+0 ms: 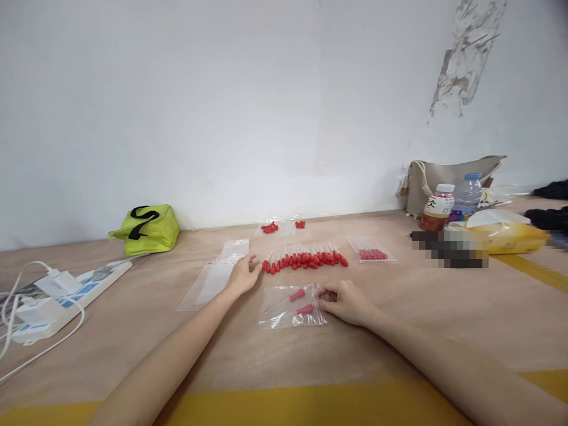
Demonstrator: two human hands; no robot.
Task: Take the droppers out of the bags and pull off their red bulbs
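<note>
A row of glass droppers [306, 259] with red rubber bulbs lies in the middle of the table, bulbs towards me. At the row's left end is my left hand [244, 273], its fingers slightly apart beside the outermost bulb; whether they touch it I cannot tell. My right hand [345, 300] pinches the right, red-lined edge of a clear zip bag [277, 299]. That bag lies flat in front of the row with two red-bulbed droppers [305, 309] inside. Left of the row, partly behind my left hand and forearm, lie flat clear bags [213, 278].
A filled bag [374, 253] of droppers lies right of the row; more bagged red bulbs [270, 227] lie by the wall. A power strip [95, 290] and lime-green bag [153, 231] are at left. Bottles [438, 207], a beige bag [417, 189] and a yellow tissue pack [510, 236] stand right.
</note>
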